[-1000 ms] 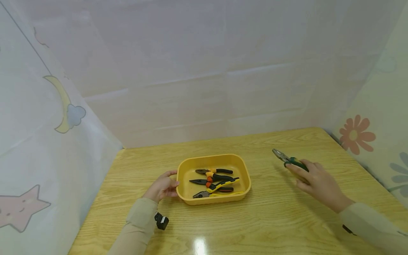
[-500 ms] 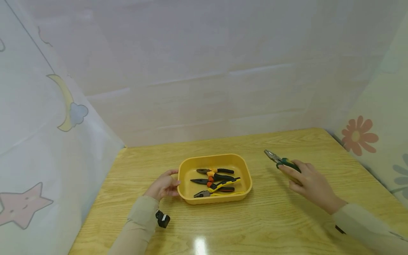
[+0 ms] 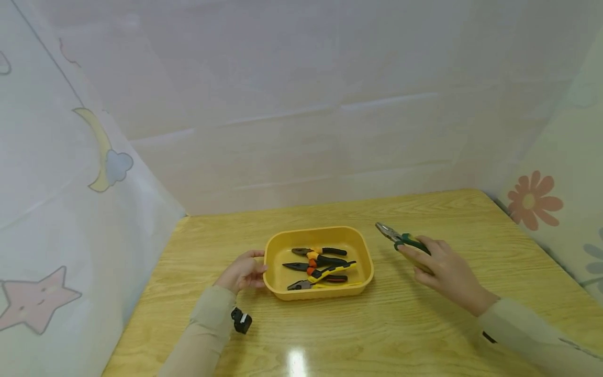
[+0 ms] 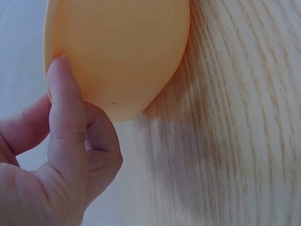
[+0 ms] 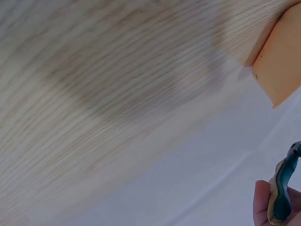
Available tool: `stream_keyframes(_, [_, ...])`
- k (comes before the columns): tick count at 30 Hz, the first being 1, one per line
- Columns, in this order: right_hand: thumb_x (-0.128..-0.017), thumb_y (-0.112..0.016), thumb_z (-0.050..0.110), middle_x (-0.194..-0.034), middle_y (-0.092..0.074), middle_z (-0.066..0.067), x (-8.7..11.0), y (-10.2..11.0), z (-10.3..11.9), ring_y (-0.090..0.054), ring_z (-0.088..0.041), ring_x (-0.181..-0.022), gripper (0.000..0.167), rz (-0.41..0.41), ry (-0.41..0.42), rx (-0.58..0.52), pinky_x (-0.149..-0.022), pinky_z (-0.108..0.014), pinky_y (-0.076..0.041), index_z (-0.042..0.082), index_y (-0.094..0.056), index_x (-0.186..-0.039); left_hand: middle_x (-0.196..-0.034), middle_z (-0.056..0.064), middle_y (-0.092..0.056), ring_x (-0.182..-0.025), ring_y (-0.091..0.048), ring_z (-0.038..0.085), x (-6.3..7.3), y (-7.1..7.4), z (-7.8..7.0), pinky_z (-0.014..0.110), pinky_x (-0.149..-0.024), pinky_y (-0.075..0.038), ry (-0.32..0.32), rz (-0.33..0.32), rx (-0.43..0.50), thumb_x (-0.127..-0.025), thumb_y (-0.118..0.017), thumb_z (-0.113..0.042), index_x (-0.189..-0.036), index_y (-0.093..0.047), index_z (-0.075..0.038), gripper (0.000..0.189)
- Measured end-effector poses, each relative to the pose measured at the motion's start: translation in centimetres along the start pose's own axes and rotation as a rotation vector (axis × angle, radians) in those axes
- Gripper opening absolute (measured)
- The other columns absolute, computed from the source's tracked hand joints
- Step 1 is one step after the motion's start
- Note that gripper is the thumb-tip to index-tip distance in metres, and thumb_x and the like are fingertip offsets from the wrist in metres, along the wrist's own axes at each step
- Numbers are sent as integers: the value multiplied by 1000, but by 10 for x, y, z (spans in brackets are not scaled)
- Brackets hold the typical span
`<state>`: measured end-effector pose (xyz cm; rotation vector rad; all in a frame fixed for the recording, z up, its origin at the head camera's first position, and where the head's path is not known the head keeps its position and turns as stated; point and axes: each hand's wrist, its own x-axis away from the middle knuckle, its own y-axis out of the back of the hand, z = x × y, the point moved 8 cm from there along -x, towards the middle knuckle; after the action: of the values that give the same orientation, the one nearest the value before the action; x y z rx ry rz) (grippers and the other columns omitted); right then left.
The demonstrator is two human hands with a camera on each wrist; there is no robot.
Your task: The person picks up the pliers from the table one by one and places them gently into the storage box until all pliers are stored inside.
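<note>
In the head view, a yellow plastic tray (image 3: 325,295) sits on the table. My left hand (image 3: 241,273) pinches its left rim between thumb and fingers; the left wrist view shows the thumb (image 4: 66,103) against the tray's outer wall (image 4: 127,52). Combination pliers (image 3: 413,242) with green and yellowish handles are gripped in my right hand (image 3: 445,275), raised over the table right of the tray, jaws pointing left toward it. Inside the tray lie orange-and-black pliers (image 3: 335,252), long-nose pliers (image 3: 296,266) and yellow-and-black pliers (image 3: 300,285), partly overlapping.
The wooden table (image 3: 330,340) has its back edge against a pale cloth wall (image 3: 306,131). Printed cloth walls stand at left and right. A small black device (image 3: 242,320) is at my left wrist.
My right hand has moved steadily left, bringing the green-handled pliers closer to the tray. My left hand keeps its hold on the rim, and the pliers in the tray lie as before.
</note>
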<state>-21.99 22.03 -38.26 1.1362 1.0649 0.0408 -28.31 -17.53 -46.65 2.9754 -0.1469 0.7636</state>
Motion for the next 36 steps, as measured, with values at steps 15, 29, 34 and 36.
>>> stream_keyframes(15, [-102, -30, 39, -114, -58, -24, -18, -17, 22, -57, -36, -87, 47, -7, 51, -53, -50, -39, -51, 17, -64, -127, -90, 16, -56, -66, -56, 19, -3, 0, 3, 27, -50, -53, 28, -17, -26, -94, -51, 8, -138, -40, 2, 46])
stream_keyframes(29, [-102, -28, 38, -114, -59, -24, -36, -41, 42, -58, -35, -91, 48, 25, 94, -111, -59, -43, -53, 17, -65, -125, -92, 18, -59, -67, -59, 20, -3, 0, 3, 29, -50, -54, 11, -33, 3, -94, -50, 10, -136, -42, 2, 43])
stream_keyframes(34, [-95, -50, 22, -114, -59, -25, -43, -47, 48, -58, -36, -92, 36, 24, 132, -127, -65, -48, -53, 18, -63, -128, -89, 16, -59, -66, -59, 19, -1, 1, 3, 28, -49, -54, 17, -36, 11, -94, -50, 10, -136, -41, 3, 44])
stream_keyframes(36, [-85, -59, 13, -115, -59, -25, -45, -50, 50, -58, -37, -93, 44, 33, 144, -133, -66, -48, -53, 17, -63, -128, -89, 16, -58, -66, -59, 19, -1, 0, 3, 27, -49, -54, 20, -32, 15, -94, -49, 10, -137, -40, 3, 45])
